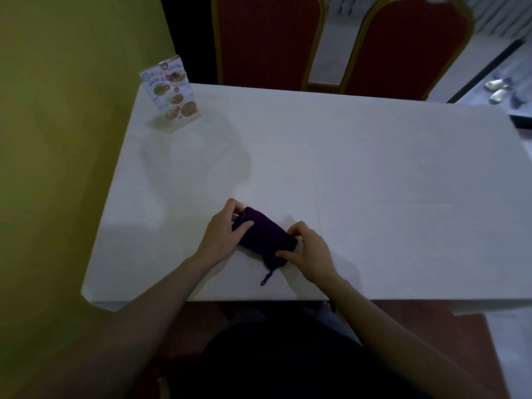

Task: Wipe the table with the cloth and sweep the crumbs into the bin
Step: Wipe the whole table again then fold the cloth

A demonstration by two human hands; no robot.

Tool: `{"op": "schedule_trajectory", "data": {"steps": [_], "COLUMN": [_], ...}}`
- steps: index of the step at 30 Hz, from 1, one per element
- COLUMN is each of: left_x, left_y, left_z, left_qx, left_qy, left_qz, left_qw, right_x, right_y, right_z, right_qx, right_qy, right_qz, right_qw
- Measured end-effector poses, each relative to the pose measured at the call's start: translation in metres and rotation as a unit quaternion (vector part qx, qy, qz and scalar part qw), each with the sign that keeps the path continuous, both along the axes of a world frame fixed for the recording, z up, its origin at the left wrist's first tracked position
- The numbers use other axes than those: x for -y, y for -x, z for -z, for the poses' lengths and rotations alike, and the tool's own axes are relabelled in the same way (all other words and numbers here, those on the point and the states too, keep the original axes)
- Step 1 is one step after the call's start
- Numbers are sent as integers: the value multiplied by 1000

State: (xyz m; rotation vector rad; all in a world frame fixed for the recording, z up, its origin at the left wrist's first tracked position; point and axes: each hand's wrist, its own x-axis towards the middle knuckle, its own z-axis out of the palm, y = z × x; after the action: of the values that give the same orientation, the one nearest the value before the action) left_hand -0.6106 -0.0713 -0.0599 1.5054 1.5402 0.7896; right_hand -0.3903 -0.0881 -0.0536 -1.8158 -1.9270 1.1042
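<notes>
A dark purple cloth, folded into a small thick pad with a loop tag hanging off its near corner, lies on the white table close to the near edge. My left hand grips its left end with fingers curled over the top. On the other side, my right hand pinches its right end between thumb and fingers. Faint damp streaks show on the table's left part. No crumbs or bin can be made out.
A standing menu card with food pictures sits at the far left corner. Two red chairs with gold frames stand behind the far edge. A yellow-green wall runs along the left side.
</notes>
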Motion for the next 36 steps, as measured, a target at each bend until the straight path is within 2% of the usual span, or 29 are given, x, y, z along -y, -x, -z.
{"op": "schedule_trajectory", "data": {"steps": [3, 6, 9, 12, 18, 21, 29, 33, 36], "left_x": [-6, -18, -29, -38, -48, -46, -47, -46, -41], "left_y": [-26, -62, -111, -175, -332, -419, -596, -635, -646], "left_z": [-11, -18, -25, -32, -36, -36, -14, 3, 5], "left_qx": [54, 81, 116, 125, 123, 117, 62, 12, -71], "left_qy": [22, 51, 89, 136, 182, 198, 223, 201, 143], "left_qz": [-25, -46, -37, 4, 100, 113, 132, 129, 140], "left_qw": [998, 994, 989, 983, 970, 967, 964, 971, 977], "right_x": [-4, -12, -19, -20, -13, -6, -3, -6, -5], "right_y": [-26, -66, -117, -180, -335, -414, -582, -611, -613], "right_z": [-7, -17, -24, -30, -29, -26, -5, 6, 12], "right_qx": [-144, -300, -378, -408, -381, -343, -184, -101, -44], "right_qy": [26, 79, 97, 88, 40, 25, -21, -46, -76], "right_qz": [98, 204, 270, 332, 436, 465, 468, 438, 409], "right_qw": [984, 929, 880, 846, 814, 816, 864, 892, 908]}}
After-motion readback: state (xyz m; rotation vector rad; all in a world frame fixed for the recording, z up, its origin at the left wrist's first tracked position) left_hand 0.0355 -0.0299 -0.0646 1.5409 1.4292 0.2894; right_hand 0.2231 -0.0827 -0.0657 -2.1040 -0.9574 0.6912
